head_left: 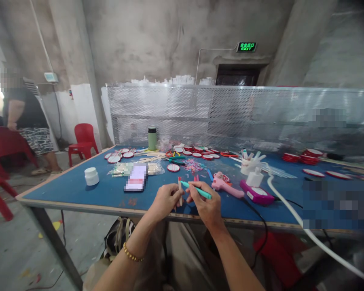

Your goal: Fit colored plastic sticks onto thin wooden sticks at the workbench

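My left hand (pixel 166 198) pinches a flat wooden stick (pixel 180 193) upright above the front of the blue table (pixel 109 202). The stick's upper end is red. A teal marker-like pen (pixel 202 191) is gripped in my right hand (pixel 208 206), its tip pointing left at the upper part of the stick; whether it touches the wood I cannot tell. Just right of my right hand lies a pink glue gun (pixel 226 186). Beyond my hands are a round red-rimmed disc (pixel 173 167) and a heap of small pink and blue pieces (pixel 192 165).
Left of my hands lie a phone (pixel 136 178) and a white jar (pixel 92 176). A purple box (pixel 256 195), white bottle (pixel 255 178) and cup of sticks (pixel 247 166) stand right. A white tube (pixel 286 204) crosses the right side. A person (pixel 27 109) stands far left.
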Demonstrator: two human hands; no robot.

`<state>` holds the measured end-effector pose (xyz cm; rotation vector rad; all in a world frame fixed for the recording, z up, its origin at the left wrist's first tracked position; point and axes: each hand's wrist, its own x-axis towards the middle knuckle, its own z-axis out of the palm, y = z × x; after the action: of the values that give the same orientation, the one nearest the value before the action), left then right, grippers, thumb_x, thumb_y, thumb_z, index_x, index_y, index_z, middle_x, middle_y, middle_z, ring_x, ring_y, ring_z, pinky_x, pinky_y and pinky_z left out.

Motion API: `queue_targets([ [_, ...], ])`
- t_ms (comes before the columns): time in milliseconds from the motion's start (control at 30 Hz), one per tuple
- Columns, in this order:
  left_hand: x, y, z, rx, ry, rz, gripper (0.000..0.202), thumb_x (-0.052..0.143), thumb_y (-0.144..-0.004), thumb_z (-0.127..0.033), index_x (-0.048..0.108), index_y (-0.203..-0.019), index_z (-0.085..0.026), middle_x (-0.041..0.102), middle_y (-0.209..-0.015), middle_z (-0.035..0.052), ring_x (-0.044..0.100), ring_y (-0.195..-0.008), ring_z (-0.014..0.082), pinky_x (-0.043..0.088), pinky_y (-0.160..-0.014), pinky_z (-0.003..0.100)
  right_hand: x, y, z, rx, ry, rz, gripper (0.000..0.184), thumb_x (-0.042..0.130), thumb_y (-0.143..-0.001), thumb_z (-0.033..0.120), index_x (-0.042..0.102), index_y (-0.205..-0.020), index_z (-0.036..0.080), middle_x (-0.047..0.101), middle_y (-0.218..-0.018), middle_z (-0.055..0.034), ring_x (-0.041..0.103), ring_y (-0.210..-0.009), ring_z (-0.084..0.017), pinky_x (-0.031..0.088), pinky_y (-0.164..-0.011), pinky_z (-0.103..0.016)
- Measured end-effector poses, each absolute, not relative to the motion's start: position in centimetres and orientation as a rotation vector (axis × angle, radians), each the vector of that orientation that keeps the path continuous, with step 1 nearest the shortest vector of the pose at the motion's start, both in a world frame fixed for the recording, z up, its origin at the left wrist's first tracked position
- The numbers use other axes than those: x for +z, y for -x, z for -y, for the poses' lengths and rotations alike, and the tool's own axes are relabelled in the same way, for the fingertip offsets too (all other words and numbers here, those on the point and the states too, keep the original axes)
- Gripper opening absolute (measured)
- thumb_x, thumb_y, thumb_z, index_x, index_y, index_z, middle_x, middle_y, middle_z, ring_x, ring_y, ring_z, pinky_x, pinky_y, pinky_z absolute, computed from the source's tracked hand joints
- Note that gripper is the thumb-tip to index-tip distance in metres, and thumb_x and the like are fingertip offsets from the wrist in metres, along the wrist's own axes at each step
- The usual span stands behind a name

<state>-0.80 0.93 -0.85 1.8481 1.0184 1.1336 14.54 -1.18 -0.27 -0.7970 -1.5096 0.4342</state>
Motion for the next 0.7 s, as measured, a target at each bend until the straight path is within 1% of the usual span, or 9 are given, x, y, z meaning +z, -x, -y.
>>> queue_targets([
  [133, -0.78, 0.77, -0.87, 1.139, -1.860, -1.035, 0.031, 0.048, -0.088, -0.040, 0.059, -0.073, -0.016, 0.060, -0.059, 0.0003, 0.052, -0.050, 0.0103, 0.039, -0.048, 0.019, -0.47, -14.61, 1.03, 0.448, 0.798, 1.500, 0.017, 0.060, -0.091, 0.035, 0.067, -0.094, 0.020, 0.071, -0.080, -0.0021, 0.065, -0.051, -0.011, 0.055, -0.052, -0.022],
  [700, -0.18, 0.83, -0.46, 1.145, -1.936, -1.050, 0.032, 0.046, -0.089, -0.037, 0.060, -0.069, -0.016, 0.061, -0.059, 0.0010, 0.052, -0.051, 0.0104, 0.039, -0.051, 0.020, 0.25, -14.39, 1.40, 0.465, 0.804, 1.515, 0.021, 0.062, -0.089, 0.040, 0.067, -0.092, 0.020, 0.071, -0.076, -0.0017, 0.065, -0.050, -0.013, 0.055, -0.051, -0.023],
])
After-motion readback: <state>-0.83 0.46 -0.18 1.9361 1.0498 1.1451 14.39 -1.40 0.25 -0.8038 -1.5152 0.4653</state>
